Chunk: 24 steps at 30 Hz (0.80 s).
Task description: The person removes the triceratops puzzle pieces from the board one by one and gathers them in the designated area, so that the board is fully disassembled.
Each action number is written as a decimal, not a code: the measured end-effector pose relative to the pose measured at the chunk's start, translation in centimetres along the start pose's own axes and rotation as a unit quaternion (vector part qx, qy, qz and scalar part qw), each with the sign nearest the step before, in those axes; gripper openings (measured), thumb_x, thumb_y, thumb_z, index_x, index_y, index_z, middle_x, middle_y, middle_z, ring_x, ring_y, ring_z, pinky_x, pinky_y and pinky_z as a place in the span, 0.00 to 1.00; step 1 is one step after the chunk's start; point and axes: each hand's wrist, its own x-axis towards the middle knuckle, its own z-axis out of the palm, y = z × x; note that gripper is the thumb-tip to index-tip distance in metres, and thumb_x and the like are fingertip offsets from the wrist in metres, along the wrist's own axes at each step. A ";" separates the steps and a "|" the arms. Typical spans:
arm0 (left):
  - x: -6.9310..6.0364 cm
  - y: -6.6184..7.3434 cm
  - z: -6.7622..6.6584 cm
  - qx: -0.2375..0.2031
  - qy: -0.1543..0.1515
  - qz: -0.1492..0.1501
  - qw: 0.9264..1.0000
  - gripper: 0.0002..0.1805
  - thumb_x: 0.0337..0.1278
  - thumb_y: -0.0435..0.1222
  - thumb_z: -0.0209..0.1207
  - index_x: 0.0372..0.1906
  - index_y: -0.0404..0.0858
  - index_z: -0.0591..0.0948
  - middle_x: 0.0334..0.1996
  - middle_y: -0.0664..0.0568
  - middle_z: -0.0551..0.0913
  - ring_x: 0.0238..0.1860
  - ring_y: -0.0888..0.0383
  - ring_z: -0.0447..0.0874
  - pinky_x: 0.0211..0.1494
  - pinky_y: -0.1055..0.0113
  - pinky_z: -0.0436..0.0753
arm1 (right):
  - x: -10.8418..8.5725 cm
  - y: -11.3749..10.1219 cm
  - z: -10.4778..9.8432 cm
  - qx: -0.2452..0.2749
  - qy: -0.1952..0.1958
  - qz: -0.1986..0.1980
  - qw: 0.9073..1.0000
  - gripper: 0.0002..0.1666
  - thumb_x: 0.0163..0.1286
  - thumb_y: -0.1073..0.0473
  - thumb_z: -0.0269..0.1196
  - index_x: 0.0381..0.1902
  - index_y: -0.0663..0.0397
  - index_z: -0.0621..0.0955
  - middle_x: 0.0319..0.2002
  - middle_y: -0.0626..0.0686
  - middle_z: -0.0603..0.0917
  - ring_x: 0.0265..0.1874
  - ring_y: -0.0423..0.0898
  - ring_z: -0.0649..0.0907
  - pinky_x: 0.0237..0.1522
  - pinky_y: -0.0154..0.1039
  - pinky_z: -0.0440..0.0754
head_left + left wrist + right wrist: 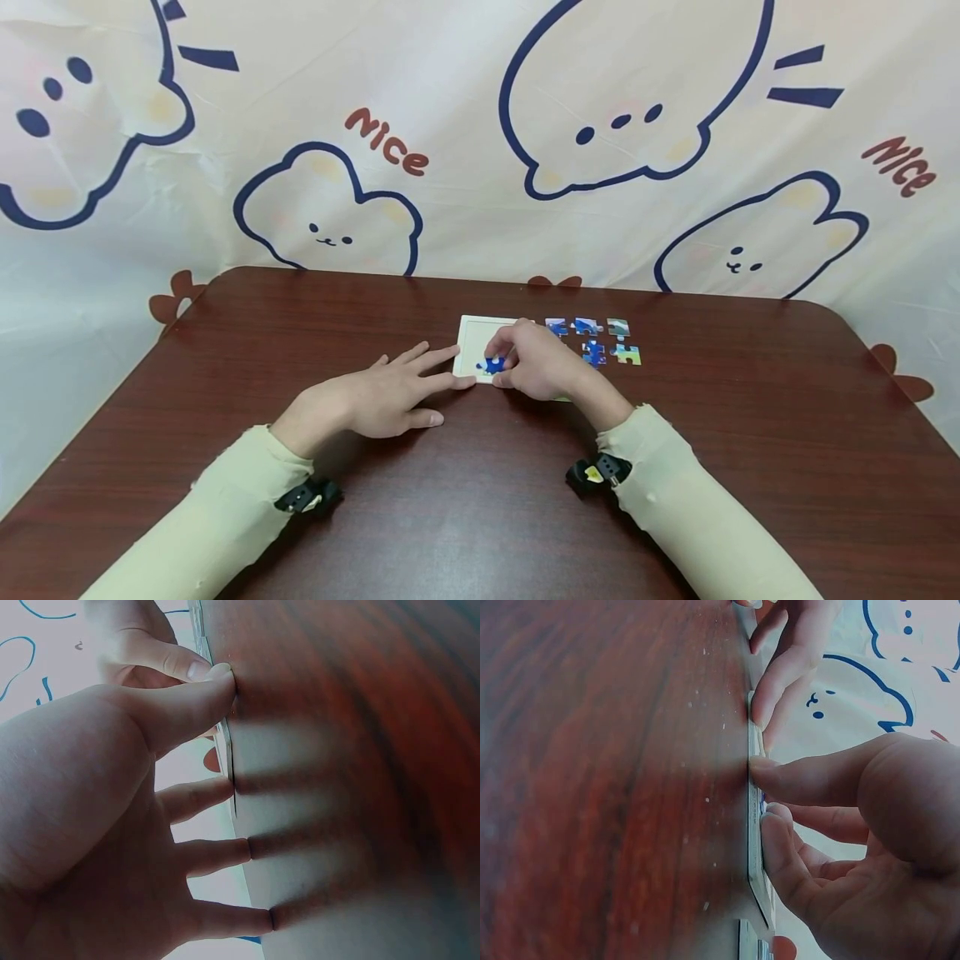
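A white puzzle tray (474,335) lies flat on the brown table in the head view. My left hand (378,398) is spread out, with fingertips touching the tray's left edge and near corner. Over the tray, my right hand (542,364) has its thumb and fingers bent about a blue puzzle piece (491,366) near the front left corner. The right wrist view shows the right thumb (776,776) at the tray's rim and the fingertips just beside it; most of the piece is hidden there. In the left wrist view the left fingers are straight.
Several loose jigsaw pieces (586,327) lie right of the tray in rows, blue ones and a green-yellow one (626,355). Part of another piece (562,399) shows under the right wrist. A printed curtain (465,225) hangs behind the table (300,317).
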 end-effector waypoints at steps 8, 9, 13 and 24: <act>0.0 0.0 0.0 0.001 0.000 0.000 1.000 0.32 0.81 0.45 0.56 0.83 0.62 0.64 0.88 0.48 0.47 0.86 0.28 0.46 0.74 0.18 0.58 | 0.0 0.0 0.0 -0.003 0.002 0.001 1.000 0.16 0.69 0.63 0.74 0.53 0.54 0.86 0.49 0.55 0.85 0.43 0.46 0.83 0.54 0.45 0.84; 0.1 0.0 0.0 0.001 0.000 0.001 1.000 0.32 0.81 0.45 0.56 0.83 0.62 0.64 0.88 0.48 0.47 0.86 0.28 0.46 0.74 0.18 0.58 | 0.0 0.0 0.0 -0.004 0.002 0.001 1.000 0.16 0.69 0.63 0.74 0.53 0.54 0.86 0.49 0.55 0.85 0.43 0.46 0.83 0.54 0.45 0.84; 0.1 0.0 0.0 0.002 0.002 0.003 1.000 0.32 0.81 0.45 0.57 0.83 0.62 0.64 0.88 0.48 0.48 0.85 0.28 0.47 0.74 0.18 0.58 | 0.0 0.0 -0.1 -0.002 0.002 -0.001 1.000 0.15 0.68 0.63 0.74 0.52 0.54 0.86 0.49 0.55 0.85 0.43 0.46 0.83 0.54 0.45 0.84; 0.0 0.1 -0.1 -0.001 0.001 -0.003 1.000 0.32 0.81 0.45 0.56 0.83 0.62 0.64 0.88 0.48 0.47 0.86 0.29 0.46 0.74 0.18 0.58 | -0.1 -0.2 0.0 -0.001 0.004 0.003 1.000 0.16 0.68 0.63 0.74 0.52 0.54 0.86 0.51 0.55 0.84 0.43 0.46 0.82 0.54 0.45 0.84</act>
